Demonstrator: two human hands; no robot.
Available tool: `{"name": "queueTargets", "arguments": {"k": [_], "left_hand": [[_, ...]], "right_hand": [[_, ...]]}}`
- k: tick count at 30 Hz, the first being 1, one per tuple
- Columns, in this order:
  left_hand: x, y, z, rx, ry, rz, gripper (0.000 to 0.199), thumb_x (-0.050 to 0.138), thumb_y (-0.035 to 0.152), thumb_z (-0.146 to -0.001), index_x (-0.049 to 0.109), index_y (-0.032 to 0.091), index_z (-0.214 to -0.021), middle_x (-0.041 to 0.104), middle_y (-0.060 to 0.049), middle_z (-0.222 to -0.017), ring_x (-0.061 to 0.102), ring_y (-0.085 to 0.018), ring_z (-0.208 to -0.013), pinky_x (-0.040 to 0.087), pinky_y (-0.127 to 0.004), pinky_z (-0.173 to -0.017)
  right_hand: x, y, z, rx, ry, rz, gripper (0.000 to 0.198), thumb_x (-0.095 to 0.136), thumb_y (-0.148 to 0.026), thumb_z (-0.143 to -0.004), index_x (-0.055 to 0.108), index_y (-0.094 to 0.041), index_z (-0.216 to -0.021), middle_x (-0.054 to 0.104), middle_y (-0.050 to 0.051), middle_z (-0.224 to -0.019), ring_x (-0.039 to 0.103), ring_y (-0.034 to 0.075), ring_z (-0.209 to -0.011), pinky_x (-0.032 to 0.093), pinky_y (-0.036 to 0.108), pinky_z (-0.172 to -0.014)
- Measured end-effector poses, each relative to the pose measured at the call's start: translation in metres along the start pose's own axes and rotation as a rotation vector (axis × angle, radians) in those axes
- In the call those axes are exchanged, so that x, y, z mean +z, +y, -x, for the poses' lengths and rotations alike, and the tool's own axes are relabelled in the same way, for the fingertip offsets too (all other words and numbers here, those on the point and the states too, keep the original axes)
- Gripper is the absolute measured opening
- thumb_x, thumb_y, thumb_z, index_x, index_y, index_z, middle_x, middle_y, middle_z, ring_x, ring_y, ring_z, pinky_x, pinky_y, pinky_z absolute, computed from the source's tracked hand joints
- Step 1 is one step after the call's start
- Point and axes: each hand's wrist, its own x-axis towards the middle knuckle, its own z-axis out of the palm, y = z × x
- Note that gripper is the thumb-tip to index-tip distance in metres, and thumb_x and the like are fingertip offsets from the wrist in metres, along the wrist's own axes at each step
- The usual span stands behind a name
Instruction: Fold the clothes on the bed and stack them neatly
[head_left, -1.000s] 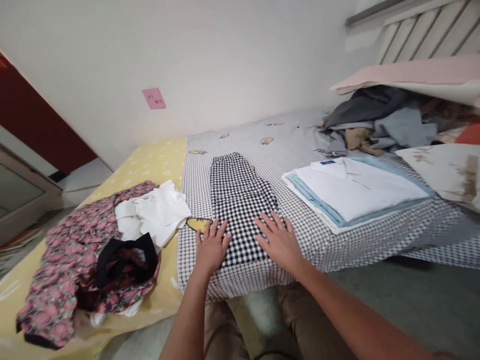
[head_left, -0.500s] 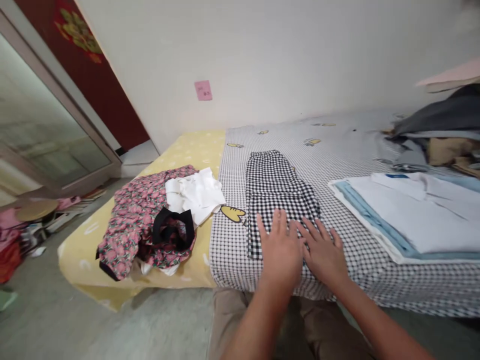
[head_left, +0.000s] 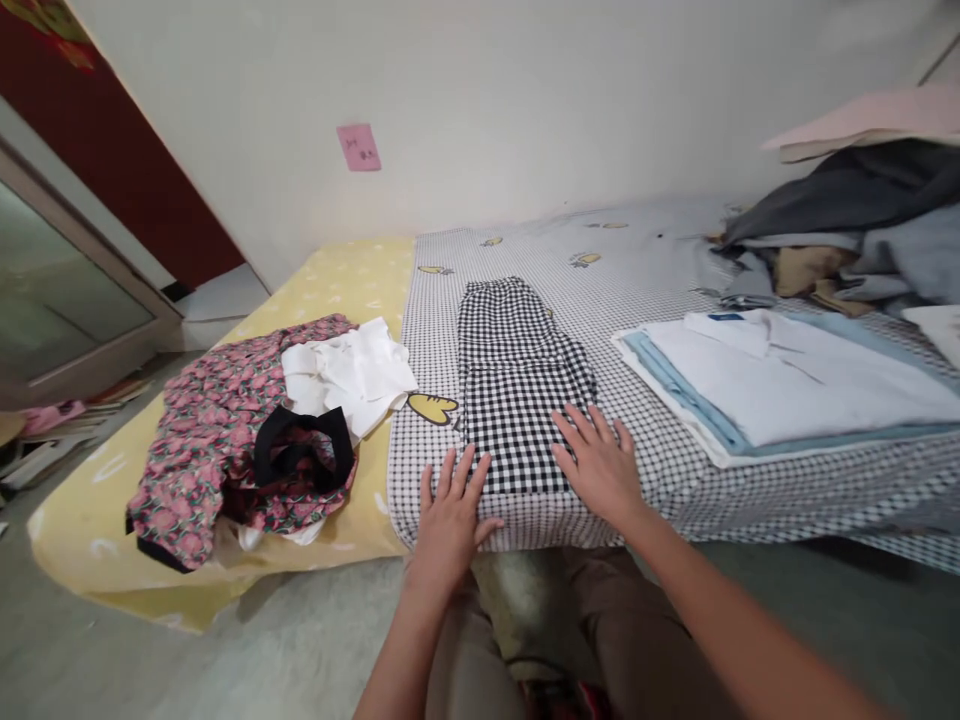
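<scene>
A folded black-and-white checked garment (head_left: pixel 517 370), with what looks like a gathered waistband at its far end, lies flat on the bed in front of me. My left hand (head_left: pixel 450 520) is open, fingers spread, at the garment's near left corner on the bed's front edge. On the opposite side, my right hand (head_left: pixel 604 465) rests open with its fingertips on the near right edge. Neither hand grips anything. The garment's near edge shows between them.
Left of it, a pink floral garment (head_left: pixel 217 410) with black trim and a white cloth (head_left: pixel 367 360) lie on the yellow sheet (head_left: pixel 360 265). Folded shirts (head_left: pixel 825 380), white on top, are stacked at right. Behind them is a heap of dark clothes (head_left: pixel 847 210). A wall (head_left: pixel 562 100) borders the bed.
My hands have moved apart from the garment's middle: the left to its near left corner, the right to its right edge. The view has shifted right, and the garment lies as before.
</scene>
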Motion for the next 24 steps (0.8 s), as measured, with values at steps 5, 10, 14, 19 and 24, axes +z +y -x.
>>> {"name": "queueTargets", "arguments": {"k": [5,10,14,19,24], "left_hand": [[-0.001,0.002,-0.003,-0.064,-0.028,0.023,0.068,0.055,0.049,-0.096,0.028,0.039,-0.157,0.035,0.001,-0.166,0.028,-0.029,-0.155,0.025,-0.063,-0.124],[-0.005,0.007,-0.009,-0.117,-0.087,0.026,0.064,0.056,0.046,-0.096,0.032,0.040,-0.156,0.036,0.001,-0.166,0.029,-0.030,-0.154,0.026,-0.064,-0.123],[-0.007,0.008,-0.010,-0.133,-0.098,0.014,0.065,0.058,0.038,-0.096,0.033,0.040,-0.155,0.037,0.000,-0.165,0.028,-0.030,-0.155,0.023,-0.064,-0.124],[-0.007,0.009,-0.013,-0.162,-0.120,0.012,0.065,0.060,0.032,-0.093,0.037,0.041,-0.154,0.037,0.000,-0.165,0.028,-0.031,-0.154,0.023,-0.064,-0.123],[-0.004,0.005,-0.014,-0.155,-0.112,0.007,0.063,0.057,0.027,-0.093,0.040,0.040,-0.152,0.039,-0.002,-0.164,0.031,-0.031,-0.153,0.024,-0.067,-0.121]], "right_hand": [[-0.001,-0.001,0.000,0.017,-0.003,0.001,0.053,0.030,-0.046,-0.105,0.051,-0.028,-0.150,0.048,0.003,-0.158,0.036,0.035,-0.148,0.028,0.062,-0.117],[0.001,-0.004,0.009,0.026,0.031,-0.008,0.051,0.029,-0.043,-0.106,0.050,-0.030,-0.151,0.049,0.004,-0.158,0.036,0.033,-0.149,0.027,0.062,-0.118],[0.004,-0.007,0.023,0.028,0.076,-0.001,0.048,0.034,-0.036,-0.106,0.051,-0.028,-0.150,0.050,0.004,-0.157,0.036,0.033,-0.149,0.026,0.061,-0.118],[-0.010,-0.020,0.035,0.075,0.094,-0.016,0.043,0.041,-0.035,-0.102,0.060,-0.025,-0.140,0.053,0.008,-0.154,0.042,0.037,-0.144,0.029,0.068,-0.114],[-0.052,-0.068,0.025,0.007,0.176,-0.147,0.044,0.056,-0.036,-0.096,0.061,-0.028,-0.139,0.036,0.008,-0.165,0.024,0.041,-0.153,0.018,0.072,-0.118]]}}
